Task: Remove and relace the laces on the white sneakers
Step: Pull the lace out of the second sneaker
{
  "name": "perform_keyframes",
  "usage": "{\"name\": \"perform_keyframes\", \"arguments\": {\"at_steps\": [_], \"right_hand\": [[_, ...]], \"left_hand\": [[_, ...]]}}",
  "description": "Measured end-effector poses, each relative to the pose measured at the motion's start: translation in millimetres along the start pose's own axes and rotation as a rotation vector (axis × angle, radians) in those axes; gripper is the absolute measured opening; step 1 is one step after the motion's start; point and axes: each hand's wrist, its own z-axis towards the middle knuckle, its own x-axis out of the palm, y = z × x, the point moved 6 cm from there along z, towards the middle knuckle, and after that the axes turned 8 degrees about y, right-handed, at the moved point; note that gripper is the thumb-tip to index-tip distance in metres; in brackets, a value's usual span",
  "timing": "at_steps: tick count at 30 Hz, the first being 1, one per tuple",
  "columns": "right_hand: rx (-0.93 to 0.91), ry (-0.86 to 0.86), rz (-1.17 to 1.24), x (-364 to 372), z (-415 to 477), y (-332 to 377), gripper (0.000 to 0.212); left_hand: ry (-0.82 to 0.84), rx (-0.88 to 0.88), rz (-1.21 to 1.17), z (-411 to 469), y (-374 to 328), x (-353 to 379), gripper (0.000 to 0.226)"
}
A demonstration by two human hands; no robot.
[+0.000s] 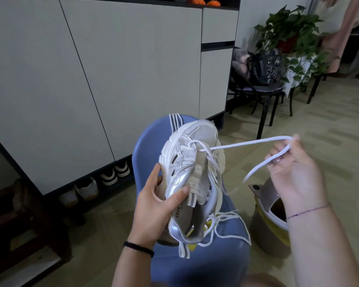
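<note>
Left hand (158, 206), frame centre, fingers clamped on the white-and-silver mesh sneaker (192, 162). Right hand (292, 170) fingers pinch the white cord lace (247, 143) — recommend a steady draw in line with the eyelet, sneaker braced.

The blue plastic chair (226, 255) stands on the pale wood-patterned floor (330, 141) just beside a brown bin (265, 235) and bears a second white sneaker (221, 162), largely hidden, with loose white laces (246, 229) sprawled over its seat and further laces (175, 121) draped at its far edge.
</note>
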Motion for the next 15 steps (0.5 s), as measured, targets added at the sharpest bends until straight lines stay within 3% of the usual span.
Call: {"name": "perform_keyframes", "arguments": {"at_steps": [2,5,7,15], "right_hand": [[-0.031,-0.012,-0.342,5.4,-3.1,-1.5,0.03],[-0.102,0.067,-0.737,21.6,-10.5,-6.4,0.015],[-0.131,0.139,-0.801,32.3,-14.7,-13.2,0.005],[-0.218,0.376,-1.167,61.2,-24.9,-28.0,0.01]], "left_hand": [[0.017,0.007,0.005,-0.2,0.0,1.2,0.11],[0.035,0.009,0.034,-1.0,-0.9,2.8,0.115],[0.049,0.012,0.046,-1.7,-1.5,4.3,0.117],[0.083,0.024,0.062,-4.6,-6.0,10.3,0.12]]}}
